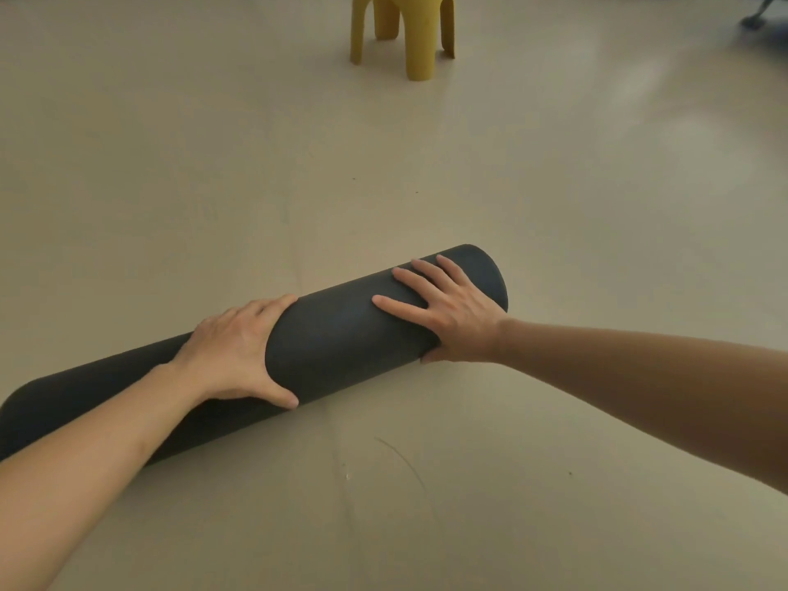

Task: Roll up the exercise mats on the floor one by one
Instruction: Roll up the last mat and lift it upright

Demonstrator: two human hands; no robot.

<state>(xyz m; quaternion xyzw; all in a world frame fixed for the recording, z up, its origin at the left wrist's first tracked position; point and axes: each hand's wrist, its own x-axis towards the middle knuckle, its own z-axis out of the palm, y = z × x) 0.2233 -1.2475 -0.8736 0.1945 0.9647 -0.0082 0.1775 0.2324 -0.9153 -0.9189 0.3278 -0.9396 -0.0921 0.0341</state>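
Head view: dark mat point(341, 334) fully rolled, lying diagonally on the floor point(213, 164), near-left to far-right.
Left hand point(232, 356): mid-roll, fingers curled over the top, thumb on the near side, gripping the mat.
Right hand point(443, 317): near the far-right end, fingers straight and spread, pressing flat on top, not clasping.
Background: yellow stool point(405, 32), well apart on the far side.

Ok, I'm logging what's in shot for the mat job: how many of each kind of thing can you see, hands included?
Mat: 1 (dark, rolled)
Stool: 1 (yellow)
Hands: 2, left hand and right hand, both on the mat
Total: 4
A dark thing at the top right edge is cut off and not counted.
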